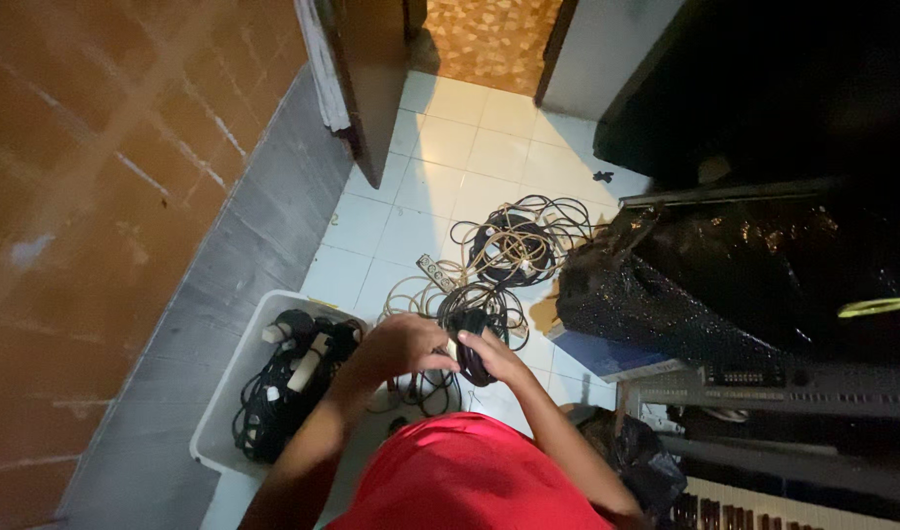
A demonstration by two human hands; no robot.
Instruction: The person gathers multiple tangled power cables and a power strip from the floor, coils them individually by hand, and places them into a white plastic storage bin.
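My left hand (399, 345) and my right hand (493, 355) meet in front of my red shirt, both closed around a small black coiled cable bundle (467, 339) with a pale plug end between the fingers. Directly below my left arm sits a white plastic tub (236, 378) packed with black cables and white plugs (291, 378). Beyond my hands, loose coils of black and beige cable (514, 245) lie on the white floor tiles, with a pale power strip (438, 271) among them.
A glittery black bag (666, 285) rests on the right above a blue box (607, 355), a grey rack unit (774, 388) and keyboard keys (754, 505). A brown door (367, 79) stands ahead. A brown tiled wall (106, 196) runs along the left.
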